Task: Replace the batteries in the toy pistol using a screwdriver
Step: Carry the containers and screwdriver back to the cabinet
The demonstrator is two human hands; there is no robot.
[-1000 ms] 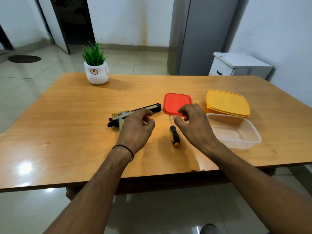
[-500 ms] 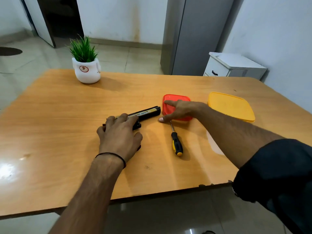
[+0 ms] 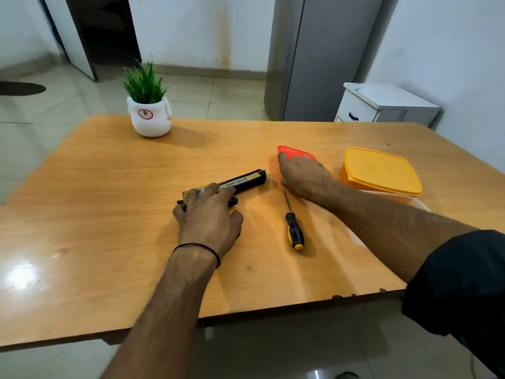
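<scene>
Glossy wooden table (image 3: 109,203), boxy toy pistol (image 3: 246,181), slim screwdriver (image 3: 293,225)

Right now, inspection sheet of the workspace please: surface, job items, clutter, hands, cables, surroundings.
Surface: wooden table, glossy, near edge chipped.
Job's things: toy pistol lying flat; screwdriver lying free, untouched.
Clutter: red lid, yellow-lidded box, potted plant.
Hands: left hand resting over the pistol's grip; right hand on the red lid.
Cables: nothing seen.
Surroundings: white cabinet, grey fridge, tiled floor.
</scene>
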